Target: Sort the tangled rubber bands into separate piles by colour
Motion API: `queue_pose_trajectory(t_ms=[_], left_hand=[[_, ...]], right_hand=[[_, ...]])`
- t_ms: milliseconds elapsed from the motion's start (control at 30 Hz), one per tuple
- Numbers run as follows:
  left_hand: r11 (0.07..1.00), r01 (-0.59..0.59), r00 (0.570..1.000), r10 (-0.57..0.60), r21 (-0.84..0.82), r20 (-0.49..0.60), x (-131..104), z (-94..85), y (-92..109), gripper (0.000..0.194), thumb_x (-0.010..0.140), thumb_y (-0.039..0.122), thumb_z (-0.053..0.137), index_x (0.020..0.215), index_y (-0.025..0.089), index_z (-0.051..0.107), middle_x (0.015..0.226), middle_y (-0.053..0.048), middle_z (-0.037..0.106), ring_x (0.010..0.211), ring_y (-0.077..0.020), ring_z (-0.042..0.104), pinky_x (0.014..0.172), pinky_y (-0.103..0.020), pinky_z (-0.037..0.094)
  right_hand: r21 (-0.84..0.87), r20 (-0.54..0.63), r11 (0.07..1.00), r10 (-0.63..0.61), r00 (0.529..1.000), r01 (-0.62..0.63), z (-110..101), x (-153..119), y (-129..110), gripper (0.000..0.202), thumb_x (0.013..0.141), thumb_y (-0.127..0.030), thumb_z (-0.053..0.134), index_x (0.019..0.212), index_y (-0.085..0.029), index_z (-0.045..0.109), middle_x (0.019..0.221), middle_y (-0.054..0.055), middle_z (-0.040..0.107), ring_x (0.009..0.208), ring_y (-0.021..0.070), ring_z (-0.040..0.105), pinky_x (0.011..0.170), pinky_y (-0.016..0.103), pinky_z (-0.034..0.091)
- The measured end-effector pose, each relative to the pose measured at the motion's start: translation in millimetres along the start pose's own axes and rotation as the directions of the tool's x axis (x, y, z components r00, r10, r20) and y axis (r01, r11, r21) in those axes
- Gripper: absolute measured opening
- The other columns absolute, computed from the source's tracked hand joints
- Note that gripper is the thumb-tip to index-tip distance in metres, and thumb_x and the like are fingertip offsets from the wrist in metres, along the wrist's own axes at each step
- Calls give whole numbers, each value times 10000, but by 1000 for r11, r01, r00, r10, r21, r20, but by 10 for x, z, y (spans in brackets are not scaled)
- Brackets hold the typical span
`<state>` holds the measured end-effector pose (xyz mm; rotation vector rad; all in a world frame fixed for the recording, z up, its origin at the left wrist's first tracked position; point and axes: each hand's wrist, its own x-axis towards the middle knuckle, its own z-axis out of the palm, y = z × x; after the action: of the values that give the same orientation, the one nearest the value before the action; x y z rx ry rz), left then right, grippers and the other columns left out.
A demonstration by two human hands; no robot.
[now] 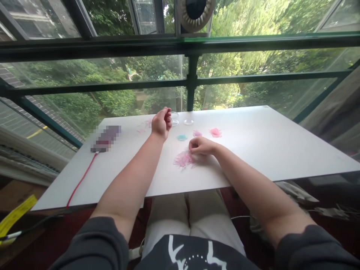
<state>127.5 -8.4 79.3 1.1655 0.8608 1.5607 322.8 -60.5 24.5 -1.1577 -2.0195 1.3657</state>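
Observation:
My left hand [161,124] is raised over the far part of the white table, its fingers curled; whatever is in them is hidden. Just beside those fingers shows a clear rounded piece [174,119], and I cannot tell if they touch it. A second clear, shallow round piece [189,122] lies to its right. My right hand [203,145] is low over the table with fingertips pinched together, at the edge of a loose pile of pink and purple shreds [183,159]. Beyond it sit small heaps: teal [182,137], lilac [197,133] and pink [215,132].
A blurred-out phone-like device [106,138] lies at the left of the white table [270,146], with a red cable [81,180] running over the front edge. Pale pink bits [146,123] lie left of my left hand. A green window frame [192,78] stands behind.

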Motion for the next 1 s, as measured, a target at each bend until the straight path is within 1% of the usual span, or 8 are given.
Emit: queue_pose_trajectory(t_ms=[100, 167, 233, 300, 500, 567, 733, 1000], left_hand=[[992, -12, 1000, 13, 126, -4, 121, 166, 40, 305, 806, 433, 467, 726, 159, 577, 584, 16, 514, 453, -57, 402, 424, -186, 284], [871, -236, 962, 145, 430, 233, 91, 200, 17, 235, 760, 365, 551, 671, 152, 591, 586, 5, 548, 506, -76, 453, 479, -200, 337], [642, -501, 805, 98, 580, 586, -13, 164, -46, 164, 696, 313, 629, 656, 154, 625, 602, 1, 591, 538, -95, 485, 523, -218, 367], [516, -625, 695, 27, 586, 718, -149, 77, -136, 131, 713, 283, 612, 724, 162, 662, 666, -6, 637, 567, -106, 524, 561, -229, 403], [594, -569, 740, 68, 569, 669, -450, -215, -335, 181, 750, 242, 578, 876, 146, 667, 784, -40, 686, 611, -102, 585, 577, -214, 471], [624, -568, 719, 59, 536, 693, -497, -262, -344, 193, 715, 223, 610, 883, 149, 672, 789, -40, 692, 603, -95, 584, 576, -210, 480], [644, -542, 748, 77, 540, 659, -556, -291, -344, 141, 734, 205, 589, 817, 152, 690, 680, -24, 677, 560, -89, 564, 551, -204, 472], [700, -478, 741, -3, 531, 671, -588, -321, -339, 121, 725, 184, 590, 807, 155, 674, 687, -22, 689, 600, -105, 606, 563, -209, 484]], right_hand=[[163, -44, 986, -23, 999, 29, -18, 10, -3, 111, 606, -216, 619, 642, -143, 545, 553, -38, 531, 500, 66, 442, 485, 200, 315], [203, -67, 978, -44, 997, 57, -33, 19, -20, 168, 634, -277, 624, 647, -150, 515, 581, -26, 542, 530, 73, 469, 526, 213, 360], [239, -79, 968, -60, 995, 78, -48, 31, -33, 214, 650, -320, 639, 654, -151, 508, 598, -17, 548, 542, 76, 480, 549, 225, 381], [259, -77, 962, -72, 994, 90, -60, 49, -32, 242, 654, -339, 665, 666, -144, 522, 609, -7, 560, 548, 77, 486, 554, 227, 384], [404, 21, 914, -48, 999, 35, -79, 112, -7, 283, 633, -336, 747, 722, -121, 585, 628, -1, 600, 552, 77, 515, 566, 227, 403], [417, 54, 909, -48, 997, 21, -84, 129, -9, 283, 639, -334, 752, 735, -118, 597, 628, -1, 608, 554, 82, 531, 578, 234, 416], [405, 78, 914, -46, 996, 10, -43, 169, -22, 299, 647, -348, 757, 740, -117, 593, 613, -1, 616, 550, 90, 557, 569, 231, 412], [360, -49, 929, -70, 996, 83, 130, 191, 38, 331, 666, -417, 731, 713, -141, 555, 585, -18, 572, 532, 85, 507, 533, 224, 375]])
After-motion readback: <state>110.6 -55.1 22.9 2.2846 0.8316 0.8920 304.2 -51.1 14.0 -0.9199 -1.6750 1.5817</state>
